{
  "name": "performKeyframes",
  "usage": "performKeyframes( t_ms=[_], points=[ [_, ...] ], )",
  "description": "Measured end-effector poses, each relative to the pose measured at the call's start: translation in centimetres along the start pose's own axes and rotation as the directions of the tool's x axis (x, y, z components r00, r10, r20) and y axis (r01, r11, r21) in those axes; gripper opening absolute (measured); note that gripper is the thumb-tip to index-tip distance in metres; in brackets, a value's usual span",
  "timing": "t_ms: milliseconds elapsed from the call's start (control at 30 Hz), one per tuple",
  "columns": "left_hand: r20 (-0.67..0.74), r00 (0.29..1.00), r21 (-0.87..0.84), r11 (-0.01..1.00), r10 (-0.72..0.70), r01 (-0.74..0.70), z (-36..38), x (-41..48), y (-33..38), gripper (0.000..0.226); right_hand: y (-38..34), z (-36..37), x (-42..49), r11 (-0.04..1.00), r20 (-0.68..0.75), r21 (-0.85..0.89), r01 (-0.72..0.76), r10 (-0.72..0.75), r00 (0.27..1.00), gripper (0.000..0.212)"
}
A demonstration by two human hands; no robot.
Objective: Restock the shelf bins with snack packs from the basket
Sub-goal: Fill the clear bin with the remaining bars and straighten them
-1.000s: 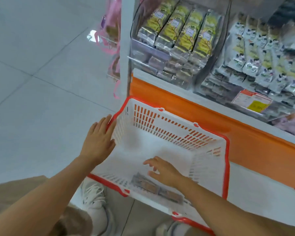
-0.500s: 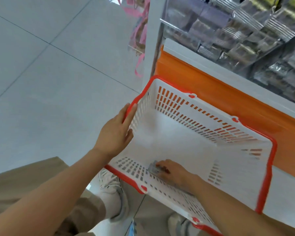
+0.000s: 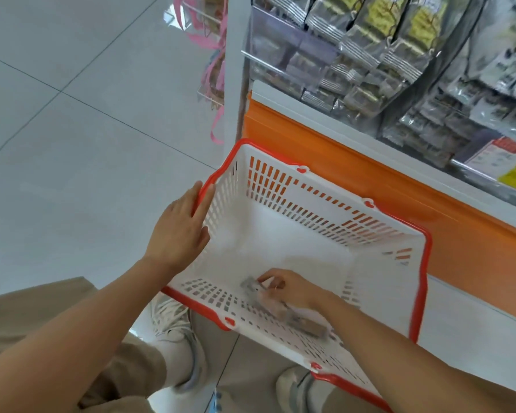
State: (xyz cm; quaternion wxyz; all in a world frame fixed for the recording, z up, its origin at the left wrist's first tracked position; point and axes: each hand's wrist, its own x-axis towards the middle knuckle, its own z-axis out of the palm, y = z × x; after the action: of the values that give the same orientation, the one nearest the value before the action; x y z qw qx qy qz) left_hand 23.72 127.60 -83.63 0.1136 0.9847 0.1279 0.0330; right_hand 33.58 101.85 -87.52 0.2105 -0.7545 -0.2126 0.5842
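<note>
A white plastic basket with a red rim sits on the floor against the shelf's orange base. My left hand rests with straight fingers on the basket's left rim. My right hand is down inside the basket at its near wall, fingers curled around the end of a long silvery snack pack that lies along the bottom. Clear shelf bins above hold rows of silver and yellow snack packs.
An orange panel runs under the white shelf edge. A price label sits at the right. Pink ribbons hang beside the shelf's white post. Grey floor tiles spread to the left. My shoes stand just below the basket.
The view tilted down, then back up. My right hand dropped from above the pack onto it and curled round its end. My left hand stayed on the rim.
</note>
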Motion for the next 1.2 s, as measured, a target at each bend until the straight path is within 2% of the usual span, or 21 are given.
performKeyframes(
  t_ms=[100,167,233,300,400,533,567,667,700,733,800,867,1000,1100,1200],
  points=[
    [-0.027,0.997,0.051,0.996,0.075,-0.073,-0.8,0.4,1.6,0.077,-1.6,-2.1,-2.1,0.986,-0.076,0.16,0.05,-0.039,0.996,0.029],
    [0.0,0.975,-0.003,0.975,0.223,-0.223,-1.4,0.9,3.4,0.069,-2.9,-3.7,-3.9,0.968,-0.115,0.233,0.094,-0.069,0.991,0.028],
    [0.054,0.894,-0.096,0.894,0.444,-0.438,-1.9,1.4,5.4,0.064,-4.1,-5.2,-5.8,0.955,-0.159,0.269,0.127,-0.086,0.983,0.028],
    [0.059,0.821,-0.157,0.817,0.568,-0.555,-2.7,1.9,7.2,0.062,-5.1,-6.7,-7.7,0.934,-0.217,0.321,0.157,-0.089,0.972,0.029],
    [-0.015,0.831,-0.22,0.809,0.556,-0.545,-4.0,2.8,9.3,0.054,-6.4,-8.2,-10.7,0.894,-0.279,0.406,0.191,-0.078,0.957,0.033],
    [-0.054,0.832,-0.3,0.785,0.553,-0.541,-5.6,4.0,11.1,0.037,-7.1,-9.6,-14.3,0.888,-0.293,0.418,0.192,-0.068,0.954,0.033],
    [-0.06,0.844,-0.344,0.782,0.534,-0.519,-6.1,4.1,11.5,0.036,-7.1,-10.0,-15.2,0.86,-0.302,0.462,0.217,-0.078,0.95,0.035],
    [-0.07,0.934,-0.558,0.762,0.35,-0.327,-8.0,4.3,13.0,0.035,-6.8,-10.9,-17.7,0.643,-0.369,0.67,0.37,-0.143,0.918,0.045],
    [-0.033,0.959,-0.636,0.735,0.281,-0.237,-8.7,4.4,13.6,0.035,-6.7,-11.0,-18.4,0.613,-0.411,0.664,0.428,-0.18,0.894,0.044],
    [0.014,0.971,-0.703,0.693,0.237,-0.159,-9.3,4.5,14.2,0.035,-6.7,-10.9,-19.0,0.625,-0.468,0.608,0.491,-0.218,0.857,0.04],
    [0.084,0.972,-0.795,0.603,0.221,-0.068,-10.2,4.7,15.5,0.038,-6.7,-10.5,-19.8,0.704,-0.604,0.382,0.599,-0.301,0.738,0.033],
    [0.112,0.966,-0.846,0.533,0.233,-0.031,-10.8,4.9,16.9,0.038,-7.0,-10.1,-20.5,0.756,-0.703,0.176,0.63,-0.351,0.618,0.037],
    [0.105,0.943,-0.893,0.447,0.316,-0.051,-12.6,4.9,19.5,0.026,-7.9,-9.5,-22.0,0.76,-0.781,-0.042,0.649,-0.43,0.453,0.046],
    [0.096,0.928,-0.903,0.423,0.359,-0.07,-13.6,4.9,21.0,0.019,-7.9,-9.4,-22.8,0.76,-0.812,-0.117,0.639,-0.444,0.379,0.05],
    [0.078,0.919,-0.919,0.384,0.387,-0.084,-14.6,5.2,21.7,0.025,-7.9,-9.8,-24.1,0.773,-0.831,-0.185,0.606,-0.452,0.323,0.048]
  ],
)
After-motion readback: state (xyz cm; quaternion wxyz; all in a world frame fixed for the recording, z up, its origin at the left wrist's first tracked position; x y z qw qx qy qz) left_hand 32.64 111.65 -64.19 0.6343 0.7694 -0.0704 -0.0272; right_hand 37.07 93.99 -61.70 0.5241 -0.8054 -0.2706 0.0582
